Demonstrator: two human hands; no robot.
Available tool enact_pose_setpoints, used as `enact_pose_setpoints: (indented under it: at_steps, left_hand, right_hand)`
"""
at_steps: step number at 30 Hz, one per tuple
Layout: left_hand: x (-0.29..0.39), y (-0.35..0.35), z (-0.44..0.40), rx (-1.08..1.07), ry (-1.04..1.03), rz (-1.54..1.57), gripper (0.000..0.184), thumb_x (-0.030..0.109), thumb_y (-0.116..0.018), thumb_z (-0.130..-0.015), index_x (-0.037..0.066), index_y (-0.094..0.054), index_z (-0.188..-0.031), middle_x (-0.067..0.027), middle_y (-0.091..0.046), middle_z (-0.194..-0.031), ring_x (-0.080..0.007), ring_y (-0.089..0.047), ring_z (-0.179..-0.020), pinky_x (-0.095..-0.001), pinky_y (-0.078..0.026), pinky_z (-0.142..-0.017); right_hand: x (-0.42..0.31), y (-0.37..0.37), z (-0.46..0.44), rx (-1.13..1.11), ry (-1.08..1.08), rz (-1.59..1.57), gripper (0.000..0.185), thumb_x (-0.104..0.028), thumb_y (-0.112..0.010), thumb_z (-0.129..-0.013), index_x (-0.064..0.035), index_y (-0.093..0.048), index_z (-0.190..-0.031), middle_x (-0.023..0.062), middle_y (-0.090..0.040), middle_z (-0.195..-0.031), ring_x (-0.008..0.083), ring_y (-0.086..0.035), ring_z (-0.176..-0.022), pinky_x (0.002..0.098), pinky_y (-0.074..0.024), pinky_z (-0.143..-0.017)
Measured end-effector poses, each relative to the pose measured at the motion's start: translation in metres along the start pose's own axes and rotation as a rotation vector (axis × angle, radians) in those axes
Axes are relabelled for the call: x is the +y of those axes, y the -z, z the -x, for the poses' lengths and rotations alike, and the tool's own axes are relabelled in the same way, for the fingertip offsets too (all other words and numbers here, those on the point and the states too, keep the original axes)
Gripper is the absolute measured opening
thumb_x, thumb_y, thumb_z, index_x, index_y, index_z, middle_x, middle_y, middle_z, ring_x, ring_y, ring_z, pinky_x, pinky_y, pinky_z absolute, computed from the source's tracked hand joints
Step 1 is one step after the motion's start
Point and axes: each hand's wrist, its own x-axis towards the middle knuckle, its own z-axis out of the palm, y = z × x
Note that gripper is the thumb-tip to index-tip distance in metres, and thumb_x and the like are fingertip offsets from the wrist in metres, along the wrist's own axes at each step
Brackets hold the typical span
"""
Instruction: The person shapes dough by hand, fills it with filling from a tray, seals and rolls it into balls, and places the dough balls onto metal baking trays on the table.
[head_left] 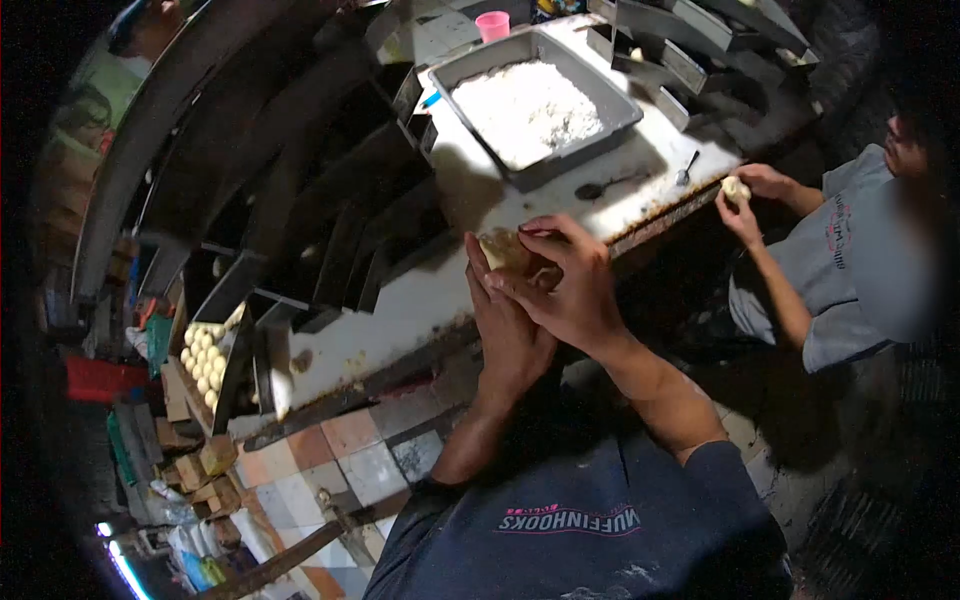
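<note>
A small pale piece of dough (503, 250) is held between my two hands, above the near edge of the table. My left hand (508, 325) supports it from below and the left, its fingers raised along the side. From the right, the bent fingers and thumb of my right hand (570, 285) pinch its edge. Parts of the dough are hidden behind the fingers. Just beyond my hands stands a grey rectangular tub (610, 120) holding a white, crumbly or powdery filling (525, 110). A dark spoon (592, 190) lies on the table between the tub and my hands.
Another person (840, 250) at the right holds a dough piece (735, 190). Near them lies a second spoon (686, 170). A pink cup (492, 26) stands behind the tub. Dark metal trays (290, 180) fill the left; several dough balls (205, 362) sit at the lower left.
</note>
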Motion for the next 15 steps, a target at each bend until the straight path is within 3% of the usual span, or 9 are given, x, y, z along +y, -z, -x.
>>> enact_pose_setpoints:
  at_steps: [2,3,4,6,8,9,11,14,15]
  left_hand:
    - [0.040,0.035,0.007,0.036,0.152,0.130,0.079,0.014,-0.058,-0.092,-0.002,-0.010,-0.152,-0.0295,-0.035,-0.143,-0.0468,-0.039,-0.129,-0.0506,-0.034,-0.107]
    - [0.050,0.047,0.010,0.068,0.306,0.489,0.077,0.011,-0.056,-0.092,-0.002,-0.010,-0.153,-0.0262,-0.034,-0.146,-0.0380,-0.045,-0.128,-0.0455,-0.035,-0.107]
    - [0.044,0.060,0.019,0.132,0.286,0.611,0.075,0.013,-0.055,-0.094,-0.001,-0.013,-0.154,-0.0226,-0.039,-0.145,-0.0295,-0.050,-0.124,-0.0386,-0.040,-0.104]
    - [0.055,0.092,0.036,0.271,0.446,1.112,0.074,0.021,-0.061,-0.092,-0.004,-0.023,-0.151,-0.0207,-0.045,-0.141,-0.0269,-0.054,-0.120,-0.0345,-0.043,-0.101]
    - [0.045,0.117,0.063,0.290,0.364,1.168,0.069,0.027,-0.064,-0.091,-0.008,-0.037,-0.144,-0.0201,-0.049,-0.138,-0.0236,-0.055,-0.119,-0.0342,-0.045,-0.099]
    - [0.055,0.135,0.070,0.241,0.423,0.976,0.085,0.044,-0.062,-0.086,-0.018,-0.035,-0.138,-0.0219,-0.053,-0.130,-0.0251,-0.057,-0.114,-0.0331,-0.046,-0.097]
    - [0.039,0.147,0.084,0.307,0.300,0.943,0.072,0.044,-0.059,-0.084,-0.011,-0.047,-0.129,-0.0226,-0.051,-0.128,-0.0298,-0.057,-0.111,-0.0377,-0.047,-0.095]
    - [0.036,0.163,0.092,0.556,0.226,0.791,0.043,0.035,-0.061,-0.083,0.000,-0.061,-0.108,-0.0214,-0.053,-0.123,-0.0266,-0.053,-0.111,-0.0377,-0.043,-0.095]
    - [0.034,0.174,0.095,0.573,0.190,0.704,0.036,0.033,-0.059,-0.087,0.001,-0.060,-0.103,-0.0224,-0.052,-0.124,-0.0277,-0.051,-0.115,-0.0403,-0.043,-0.097]
  right_hand:
    - [-0.031,0.003,0.012,0.066,0.038,-0.050,0.022,-0.007,-0.075,-0.080,0.0082,-0.070,-0.094,0.0170,-0.066,-0.100,0.0274,-0.068,-0.088,0.0338,-0.0555,-0.075]
    - [-0.043,0.005,0.017,0.146,0.103,-0.081,0.020,-0.004,-0.075,-0.078,0.0082,-0.070,-0.093,0.0174,-0.067,-0.097,0.0300,-0.069,-0.087,0.0345,-0.0557,-0.075]
    - [-0.059,0.008,0.018,0.159,0.145,-0.076,0.015,0.002,-0.073,-0.076,0.0063,-0.070,-0.090,0.0158,-0.067,-0.091,0.0300,-0.069,-0.083,0.0353,-0.0560,-0.074]
    - [-0.083,0.017,0.028,0.122,0.282,-0.157,0.013,0.004,-0.072,-0.075,0.0045,-0.070,-0.087,0.0153,-0.067,-0.092,0.0289,-0.068,-0.082,0.0350,-0.0559,-0.073]
    - [-0.104,0.020,0.037,-0.013,0.442,-0.281,0.012,0.004,-0.074,-0.073,0.0017,-0.069,-0.084,0.0138,-0.067,-0.092,0.0290,-0.067,-0.082,0.0365,-0.0550,-0.071]
    - [-0.114,0.017,0.044,-0.044,0.457,-0.323,0.013,0.004,-0.075,-0.072,0.0013,-0.069,-0.083,0.0134,-0.067,-0.092,0.0287,-0.066,-0.081,0.0366,-0.0545,-0.071]
    - [-0.129,0.005,0.042,-0.097,0.458,-0.400,0.014,0.000,-0.078,-0.071,0.0002,-0.070,-0.082,0.0117,-0.066,-0.089,0.0279,-0.065,-0.079,0.0357,-0.0531,-0.071]
    - [-0.141,-0.020,0.035,-0.169,0.267,-0.395,0.028,-0.009,-0.087,-0.065,-0.0012,-0.070,-0.086,0.0092,-0.066,-0.087,0.0194,-0.065,-0.075,0.0304,-0.0533,-0.068]
    - [-0.156,-0.023,0.033,-0.381,-0.090,-0.505,0.034,-0.011,-0.089,-0.065,-0.0003,-0.071,-0.091,0.0074,-0.066,-0.087,0.0104,-0.064,-0.071,0.0242,-0.0523,-0.064]
